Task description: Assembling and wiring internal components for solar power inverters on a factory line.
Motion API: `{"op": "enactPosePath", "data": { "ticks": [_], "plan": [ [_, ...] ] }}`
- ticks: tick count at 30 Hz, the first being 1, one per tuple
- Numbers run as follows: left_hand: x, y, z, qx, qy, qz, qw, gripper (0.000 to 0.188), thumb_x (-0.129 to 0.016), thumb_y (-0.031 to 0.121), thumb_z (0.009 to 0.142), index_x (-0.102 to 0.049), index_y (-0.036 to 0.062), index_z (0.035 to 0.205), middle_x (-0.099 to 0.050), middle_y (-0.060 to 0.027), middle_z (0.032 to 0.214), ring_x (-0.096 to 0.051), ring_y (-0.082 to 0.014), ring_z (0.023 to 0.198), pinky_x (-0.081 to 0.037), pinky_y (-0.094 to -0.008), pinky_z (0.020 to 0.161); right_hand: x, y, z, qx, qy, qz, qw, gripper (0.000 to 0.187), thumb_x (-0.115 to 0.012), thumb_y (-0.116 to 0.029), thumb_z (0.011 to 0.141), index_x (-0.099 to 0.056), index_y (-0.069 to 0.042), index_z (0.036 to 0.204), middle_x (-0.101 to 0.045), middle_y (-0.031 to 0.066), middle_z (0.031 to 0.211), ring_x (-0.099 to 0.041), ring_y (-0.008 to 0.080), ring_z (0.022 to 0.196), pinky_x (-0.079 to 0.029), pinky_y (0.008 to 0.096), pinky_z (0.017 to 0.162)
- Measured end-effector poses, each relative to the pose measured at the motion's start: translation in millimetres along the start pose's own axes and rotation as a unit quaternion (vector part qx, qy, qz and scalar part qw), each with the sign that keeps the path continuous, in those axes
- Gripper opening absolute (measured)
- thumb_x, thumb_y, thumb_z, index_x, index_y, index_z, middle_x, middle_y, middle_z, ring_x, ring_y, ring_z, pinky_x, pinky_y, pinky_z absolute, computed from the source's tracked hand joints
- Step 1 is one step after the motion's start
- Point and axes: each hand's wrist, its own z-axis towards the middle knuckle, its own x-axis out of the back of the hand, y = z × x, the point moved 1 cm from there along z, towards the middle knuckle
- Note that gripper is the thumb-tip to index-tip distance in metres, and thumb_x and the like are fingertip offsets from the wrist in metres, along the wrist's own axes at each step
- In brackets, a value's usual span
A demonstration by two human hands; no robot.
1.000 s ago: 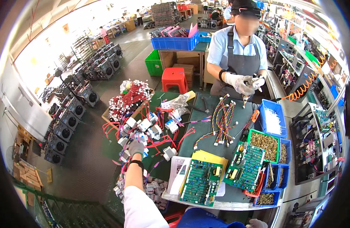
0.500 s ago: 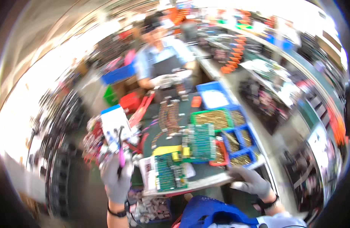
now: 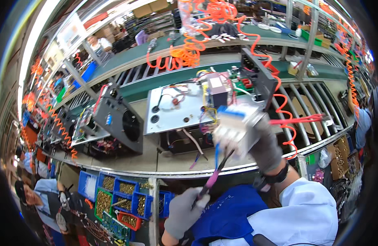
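My left hand (image 3: 187,211), in a grey glove, is closed around a black lead with a pink sleeve (image 3: 213,179), in front of my blue apron. My right hand (image 3: 266,141), also gloved, grips a white boxy part with a blue strip (image 3: 238,127) from its right side. The part is blurred, so its exact kind does not show. The lead and a blue wire reach up toward its underside; red wires (image 3: 297,119) stick out to the right. Just beyond, an open machine chassis (image 3: 172,108) carries a dark transformer (image 3: 219,89), wiring and an upright black panel.
Another machine chassis (image 3: 119,119) with a black fan panel stands to the left. Rollers (image 3: 310,110) run along the right of the line. Orange coiled hoses (image 3: 284,110) hang close by. Blue bins (image 3: 126,187) of brass-coloured parts and a co-worker (image 3: 45,197) are at lower left.
My view has turned right, from the parts table to the machine line. The white part has come up in front of the chassis, and my right hand, earlier empty, now grips it.
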Motion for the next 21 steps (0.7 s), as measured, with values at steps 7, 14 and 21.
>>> {"op": "enactPosePath", "data": {
  "ticks": [7, 14, 21],
  "plan": [
    [-71.8, 5.2, 133.8, -0.199, -0.046, 0.002, 0.979, 0.016, -0.060, 0.020, 0.090, -0.065, 0.0079, 0.099, -0.060, -0.0094, 0.097, -0.061, -0.0280, 0.079, -0.048, -0.0349, 0.069, 32.3, -122.6, -3.1, 0.251, 0.159, -0.168, 0.940, 0.039, -0.057, -0.033, 0.095, -0.053, -0.008, 0.125, -0.063, 0.0047, 0.110, -0.064, 0.0169, 0.100, -0.054, 0.0326, 0.084],
    [-186.0, 13.9, 266.3, -0.101, -0.100, -0.288, 0.947, 0.021, -0.061, 0.015, 0.090, -0.067, 0.0010, 0.105, -0.062, -0.0043, 0.077, -0.057, -0.0109, 0.065, -0.046, -0.0248, 0.060, 36.5, -182.4, 43.1, 0.351, 0.233, -0.410, 0.809, 0.037, -0.062, -0.033, 0.092, -0.057, -0.005, 0.117, -0.061, 0.0041, 0.104, -0.061, 0.0131, 0.094, -0.052, 0.0282, 0.079],
    [-223.6, 6.4, 333.0, -0.058, -0.093, -0.311, 0.944, 0.023, -0.060, 0.014, 0.090, -0.066, 0.0011, 0.108, -0.066, -0.0062, 0.074, -0.057, -0.0071, 0.058, -0.046, -0.0260, 0.054, 52.2, -193.5, 115.1, 0.356, 0.266, -0.532, 0.721, 0.031, -0.070, -0.026, 0.087, -0.060, -0.005, 0.107, -0.062, 0.0045, 0.097, -0.057, 0.0101, 0.086, -0.049, 0.0251, 0.075]
  ]
}}
